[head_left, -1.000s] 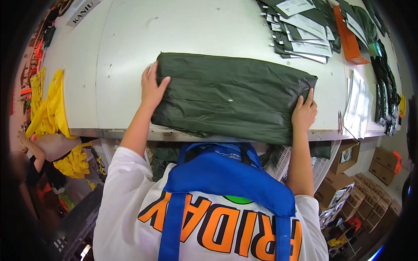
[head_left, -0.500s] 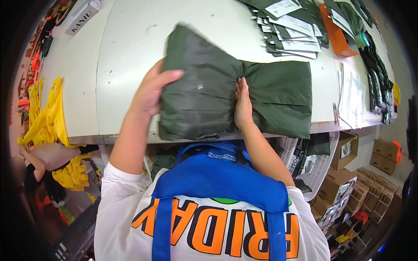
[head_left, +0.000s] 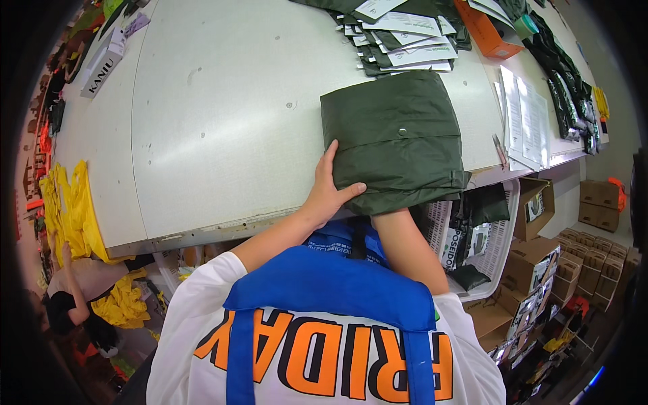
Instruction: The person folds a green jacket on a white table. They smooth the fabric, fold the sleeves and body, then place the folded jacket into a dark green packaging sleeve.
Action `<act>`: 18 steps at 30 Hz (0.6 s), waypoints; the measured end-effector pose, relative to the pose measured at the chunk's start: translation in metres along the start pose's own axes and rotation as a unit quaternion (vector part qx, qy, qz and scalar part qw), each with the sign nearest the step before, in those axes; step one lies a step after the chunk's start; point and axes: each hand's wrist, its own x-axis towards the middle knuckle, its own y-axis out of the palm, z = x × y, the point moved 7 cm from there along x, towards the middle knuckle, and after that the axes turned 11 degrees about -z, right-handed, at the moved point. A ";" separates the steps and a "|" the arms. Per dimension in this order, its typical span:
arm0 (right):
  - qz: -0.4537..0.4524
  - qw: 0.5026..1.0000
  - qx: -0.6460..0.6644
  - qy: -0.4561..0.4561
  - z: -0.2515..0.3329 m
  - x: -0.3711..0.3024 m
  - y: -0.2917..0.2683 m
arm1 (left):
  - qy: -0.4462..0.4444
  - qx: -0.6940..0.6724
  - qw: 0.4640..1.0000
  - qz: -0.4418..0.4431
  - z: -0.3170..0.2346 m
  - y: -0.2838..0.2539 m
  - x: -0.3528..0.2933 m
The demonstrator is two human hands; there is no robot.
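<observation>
A folded dark green garment [head_left: 398, 152] of thin, waterproof-looking cloth lies at the front edge of the white table. One fold seam runs across it, with a round snap button [head_left: 402, 133] near the middle. My left hand [head_left: 327, 194] grips its lower left corner, the thumb on top of the cloth and a finger along the left side. From below, my right forearm [head_left: 403, 233] reaches under the garment's near edge; the cloth covers my right hand, so its fingers are hidden.
Behind the garment is a stack of packed dark green pieces with white cards [head_left: 418, 54]. An orange box [head_left: 487, 30], paper sheets [head_left: 525, 121] and tweezers-like tool [head_left: 499, 150] lie at right. A white basket [head_left: 496, 260] stands below the table. Yellow garments [head_left: 71, 209] hang at left near another person.
The left part of the garment has been folded over to the right, making one compact bundle. My left hand has moved right to its corner, and my right hand has gone under the cloth.
</observation>
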 end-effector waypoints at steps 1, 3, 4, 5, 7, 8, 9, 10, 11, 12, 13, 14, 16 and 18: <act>-0.072 0.996 -0.046 -0.012 0.004 -0.016 -0.004 | 0.006 0.035 0.999 -0.016 -0.002 0.001 0.001; -0.213 0.967 -0.141 -0.020 0.013 -0.056 -0.010 | 0.016 0.101 0.993 -0.054 -0.001 -0.002 0.002; -0.269 0.921 -0.282 -0.005 0.030 -0.086 -0.007 | 0.025 0.126 0.989 -0.070 0.001 -0.002 0.004; -0.318 0.851 -0.417 0.012 0.056 -0.115 -0.007 | 0.029 0.150 0.985 -0.085 0.001 -0.005 0.006; -0.363 0.638 -0.663 -0.144 0.136 -0.146 -0.013 | 0.042 0.164 0.981 -0.092 0.004 -0.009 0.004; -0.335 0.588 -0.692 -0.251 0.162 -0.149 -0.001 | 0.051 0.150 0.984 -0.082 0.006 -0.009 0.004; -0.302 0.529 -0.711 -0.352 0.179 -0.147 0.014 | 0.059 0.137 0.986 -0.071 0.009 -0.011 0.002; -0.285 0.483 -0.736 -0.381 0.186 -0.136 0.030 | 0.064 0.028 0.997 -0.036 0.016 -0.013 -0.002; -0.266 0.436 -0.757 -0.408 0.190 -0.122 0.046 | -0.017 -0.030 0.998 -0.044 0.022 -0.016 -0.010; -0.275 0.498 -0.745 -0.349 0.192 -0.105 0.040 | -0.100 -0.088 0.990 -0.049 0.023 -0.017 -0.023; -0.281 0.557 -0.726 -0.289 0.191 -0.088 0.034 | -0.180 -0.144 0.971 -0.055 0.027 -0.016 -0.033; -0.283 0.612 -0.703 -0.226 0.188 -0.074 0.027 | -0.265 -0.140 0.949 -0.100 0.048 -0.018 -0.039; -0.280 0.603 -0.724 -0.183 0.189 -0.055 0.016 | -0.381 -0.238 0.893 -0.006 0.061 -0.007 -0.048; -0.275 0.533 -0.778 -0.187 0.191 -0.050 0.012 | -0.450 -0.322 0.833 0.013 0.057 0.005 -0.053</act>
